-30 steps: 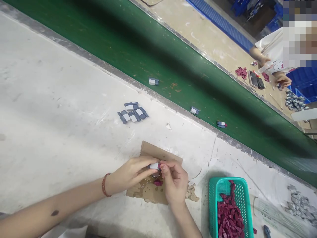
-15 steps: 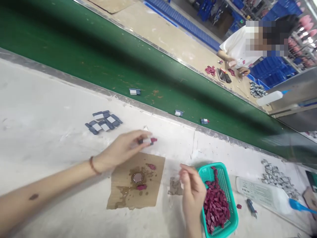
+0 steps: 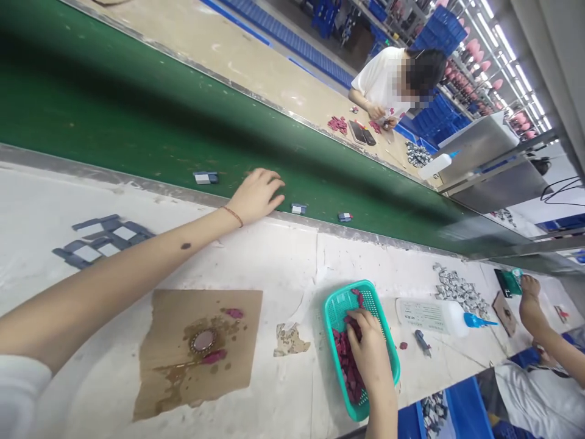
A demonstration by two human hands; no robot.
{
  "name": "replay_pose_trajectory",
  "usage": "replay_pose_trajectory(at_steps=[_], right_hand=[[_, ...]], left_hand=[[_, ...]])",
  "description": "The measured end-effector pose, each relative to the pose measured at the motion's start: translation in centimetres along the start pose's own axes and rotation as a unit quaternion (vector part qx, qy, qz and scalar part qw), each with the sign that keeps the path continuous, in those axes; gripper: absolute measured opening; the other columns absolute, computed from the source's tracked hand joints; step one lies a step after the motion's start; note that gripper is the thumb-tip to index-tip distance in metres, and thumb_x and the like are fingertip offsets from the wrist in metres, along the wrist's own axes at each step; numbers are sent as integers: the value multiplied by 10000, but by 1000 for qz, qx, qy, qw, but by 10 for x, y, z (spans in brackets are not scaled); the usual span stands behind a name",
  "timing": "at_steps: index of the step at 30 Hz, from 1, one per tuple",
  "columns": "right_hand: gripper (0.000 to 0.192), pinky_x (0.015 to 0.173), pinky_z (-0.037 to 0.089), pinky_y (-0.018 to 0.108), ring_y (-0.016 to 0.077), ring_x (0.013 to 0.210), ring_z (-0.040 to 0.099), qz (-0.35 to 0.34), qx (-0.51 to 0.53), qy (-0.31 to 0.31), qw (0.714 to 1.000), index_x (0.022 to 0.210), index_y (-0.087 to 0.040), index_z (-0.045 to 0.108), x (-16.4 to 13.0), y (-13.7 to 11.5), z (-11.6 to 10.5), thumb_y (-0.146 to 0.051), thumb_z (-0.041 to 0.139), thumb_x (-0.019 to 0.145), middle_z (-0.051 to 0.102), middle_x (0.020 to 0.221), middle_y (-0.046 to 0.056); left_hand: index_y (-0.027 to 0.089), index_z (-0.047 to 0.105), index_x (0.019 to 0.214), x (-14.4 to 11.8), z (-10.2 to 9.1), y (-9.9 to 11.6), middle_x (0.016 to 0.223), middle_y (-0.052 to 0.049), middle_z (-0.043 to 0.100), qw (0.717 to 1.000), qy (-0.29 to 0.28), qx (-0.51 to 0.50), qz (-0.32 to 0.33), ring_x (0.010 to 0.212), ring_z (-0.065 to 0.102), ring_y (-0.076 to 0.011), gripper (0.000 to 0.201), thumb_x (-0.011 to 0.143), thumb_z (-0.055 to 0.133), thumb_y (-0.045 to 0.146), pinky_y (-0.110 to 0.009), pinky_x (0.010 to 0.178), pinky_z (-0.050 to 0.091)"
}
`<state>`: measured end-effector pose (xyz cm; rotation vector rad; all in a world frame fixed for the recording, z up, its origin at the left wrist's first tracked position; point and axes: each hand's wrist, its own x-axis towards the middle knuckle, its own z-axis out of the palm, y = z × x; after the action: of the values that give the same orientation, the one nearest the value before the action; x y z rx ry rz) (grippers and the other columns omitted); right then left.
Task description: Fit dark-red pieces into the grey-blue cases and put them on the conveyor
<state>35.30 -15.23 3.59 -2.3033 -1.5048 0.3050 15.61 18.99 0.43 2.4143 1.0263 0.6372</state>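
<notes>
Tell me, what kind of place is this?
Probably a factory assembly line: a long green conveyor belt carries small parts, a teal basket holds magenta pieces, and another person works across the belt.

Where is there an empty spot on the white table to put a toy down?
The bare patches are between the cardboard sheet and the green belt, and between the cardboard and the teal basket, beside a small scrap. It is crowded right of the basket: glue bottle, metal bits. The grey parts fill the far left.
</notes>
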Motion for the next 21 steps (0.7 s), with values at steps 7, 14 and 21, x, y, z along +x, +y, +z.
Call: replay_pose_trajectory(at_steps=[7, 14, 21], right_hand=[[179, 769, 527, 403, 266, 829, 668, 88, 171, 30, 981, 892, -226, 711, 3, -19, -6, -376, 618, 859, 734, 879, 75], [264, 613, 557, 323, 186, 613, 649, 164, 476, 23, 864, 970, -213, 745, 2, -71, 3, -378, 740, 764, 717, 705, 33], [301, 531, 529, 271, 159, 530, 629, 178, 605, -132, 765, 812, -215, 630, 16, -118, 36, -459, 776, 715, 711, 630, 23]], left_hand=[[115, 662, 1032, 12, 39, 42, 1072, -140, 628, 990, -74, -109, 42, 1090, 556, -298, 215, 839, 567, 113, -439, 1006, 417], [84, 528, 1201, -6, 34, 47, 1144, -161, 600, 952, -48, -297, -46, 928, 654, -221, 327, 883, 483, 148, -395, 885, 515], [139, 567, 922, -99, -32, 40, 770, -40, 654, 851, -108, -491, -154, 718, 691, -185, 232, 846, 574, 358, -307, 682, 563]])
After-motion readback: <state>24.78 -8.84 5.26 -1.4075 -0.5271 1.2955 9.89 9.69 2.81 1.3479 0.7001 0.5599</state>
